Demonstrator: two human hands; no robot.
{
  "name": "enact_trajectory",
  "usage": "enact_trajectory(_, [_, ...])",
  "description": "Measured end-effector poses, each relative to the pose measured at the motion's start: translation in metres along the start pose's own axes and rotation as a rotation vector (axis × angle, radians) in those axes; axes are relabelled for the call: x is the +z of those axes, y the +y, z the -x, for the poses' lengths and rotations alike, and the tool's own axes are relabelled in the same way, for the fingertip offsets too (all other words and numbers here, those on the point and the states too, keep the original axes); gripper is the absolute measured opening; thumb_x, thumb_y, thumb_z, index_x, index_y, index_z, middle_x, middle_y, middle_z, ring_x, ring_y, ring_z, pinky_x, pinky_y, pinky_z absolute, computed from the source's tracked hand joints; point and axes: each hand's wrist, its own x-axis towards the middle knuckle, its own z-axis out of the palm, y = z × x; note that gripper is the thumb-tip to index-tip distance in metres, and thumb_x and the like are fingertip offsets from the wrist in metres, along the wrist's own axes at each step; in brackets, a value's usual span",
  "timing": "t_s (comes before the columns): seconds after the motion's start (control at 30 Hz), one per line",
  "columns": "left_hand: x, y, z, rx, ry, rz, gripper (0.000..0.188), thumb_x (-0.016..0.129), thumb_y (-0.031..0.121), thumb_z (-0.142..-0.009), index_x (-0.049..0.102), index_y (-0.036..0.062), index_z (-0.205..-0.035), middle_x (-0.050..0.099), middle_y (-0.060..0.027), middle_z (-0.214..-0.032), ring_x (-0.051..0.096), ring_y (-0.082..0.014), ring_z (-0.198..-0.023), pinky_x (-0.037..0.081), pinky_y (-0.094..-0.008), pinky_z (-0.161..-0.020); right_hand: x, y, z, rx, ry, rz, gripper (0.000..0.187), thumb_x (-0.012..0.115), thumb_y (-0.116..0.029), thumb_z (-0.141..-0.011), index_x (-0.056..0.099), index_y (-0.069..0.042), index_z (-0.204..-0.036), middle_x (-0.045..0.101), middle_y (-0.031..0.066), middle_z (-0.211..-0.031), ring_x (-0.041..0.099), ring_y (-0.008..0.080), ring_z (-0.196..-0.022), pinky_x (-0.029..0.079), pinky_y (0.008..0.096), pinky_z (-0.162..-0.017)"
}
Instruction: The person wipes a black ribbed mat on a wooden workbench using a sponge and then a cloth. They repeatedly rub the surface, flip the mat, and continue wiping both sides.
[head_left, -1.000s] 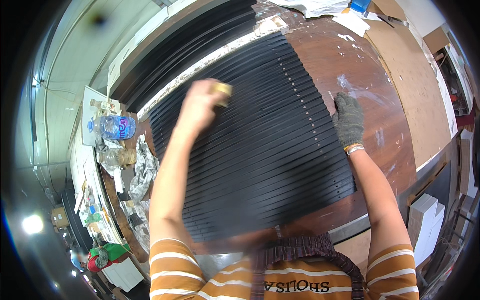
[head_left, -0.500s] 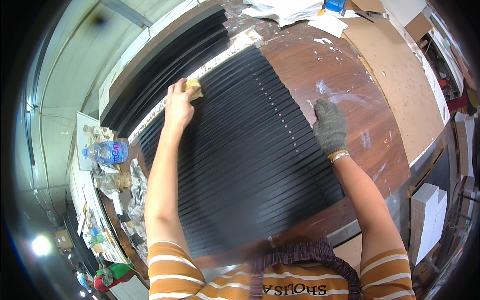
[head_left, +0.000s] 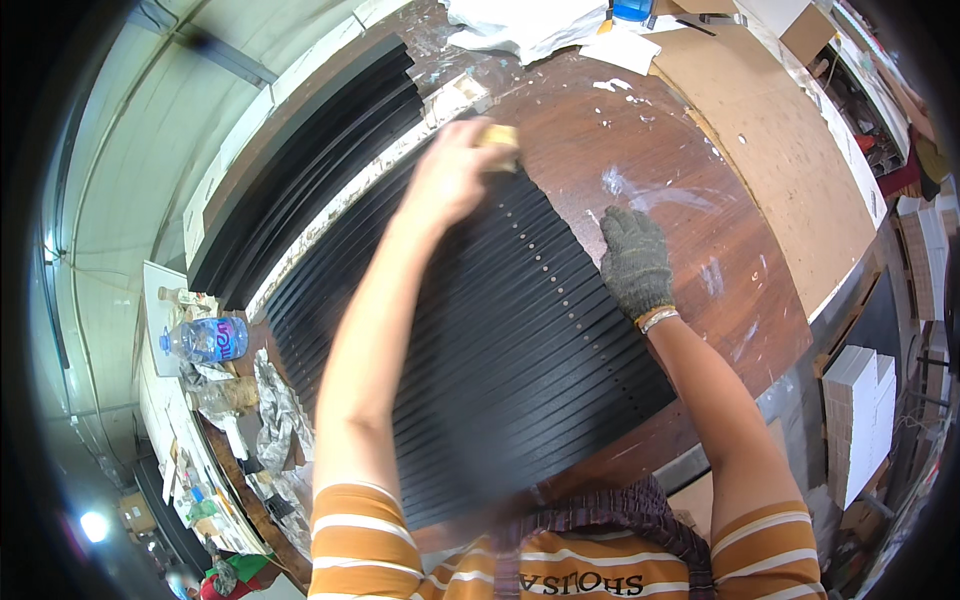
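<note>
My bare left hand [head_left: 450, 172] grips a yellow sponge [head_left: 504, 145], slightly smeared by motion. It is at the far right corner of a sheet of black ridged strips [head_left: 500, 340] laid side by side. A row of small pale dots runs across the strips near their right ends. My right hand [head_left: 638, 262], in a dark grey knitted glove, lies against the strips' right edge, fingers stretched forward and nothing seen in them. Beyond a whitish strip stands a stack of black grooved pieces [head_left: 310, 160].
The brown wooden table [head_left: 740, 300] bears white smears. A tan board [head_left: 780, 150] lies at the right, white cloth [head_left: 520, 28] at the back. A clear bottle [head_left: 208, 340] and crumpled plastic [head_left: 278, 410] are at the left. Stacked white panels [head_left: 860, 415] stand at lower right.
My left hand has swept the sponge rightward along the far edge to the right corner. My right hand keeps its place on the strips' edge. The whole view has shifted slightly.
</note>
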Motion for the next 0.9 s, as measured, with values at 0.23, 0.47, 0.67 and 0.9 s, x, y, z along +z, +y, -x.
enact_trajectory(0.23, [0.003,-0.017,0.047,-0.131,-0.105,0.02,0.048,0.055,-0.011,-0.085,0.071,0.014,-0.122,0.055,-0.0096,-0.144,0.052,-0.0309,-0.133,0.044,-0.0395,-0.112,-0.002,-0.004,0.001,0.0,-0.042,0.039,0.044,0.06,-0.014,-0.083,0.065,-0.008,-0.126,0.06,0.0101,-0.137,0.053,0.0315,-0.128,0.039,0.0458,-0.111])
enact_trajectory(0.47, [-0.04,-0.108,0.262,-0.483,-0.02,0.015,0.035,0.059,-0.005,-0.088,0.073,0.008,-0.117,0.057,-0.0138,-0.139,0.055,-0.0362,-0.126,0.045,-0.0416,-0.109,0.01,0.004,0.006,-0.005,0.017,0.1,0.043,0.06,-0.015,-0.084,0.065,-0.008,-0.126,0.06,0.0092,-0.141,0.052,0.0303,-0.13,0.038,0.046,-0.111])
enact_trajectory(0.67, [-0.089,-0.15,0.396,-0.957,-0.155,-0.392,0.04,0.06,-0.006,-0.081,0.076,0.0107,-0.114,0.064,-0.0187,-0.129,0.059,-0.0393,-0.115,0.047,-0.0438,-0.103,0.012,0.004,0.004,-0.011,0.013,0.1,0.044,0.06,-0.015,-0.084,0.064,-0.008,-0.126,0.061,0.0103,-0.139,0.053,0.0318,-0.129,0.04,0.0472,-0.109])
enact_trajectory(0.9, [-0.025,-0.034,0.171,-0.349,0.173,-0.035,0.036,0.06,-0.006,-0.086,0.075,0.0093,-0.115,0.06,-0.0171,-0.138,0.057,-0.0364,-0.127,0.046,-0.0428,-0.11,0.007,0.001,0.0,-0.017,0.015,-0.017,0.043,0.061,-0.008,-0.081,0.063,-0.004,-0.123,0.062,0.0178,-0.132,0.055,0.038,-0.125,0.041,0.0499,-0.108])
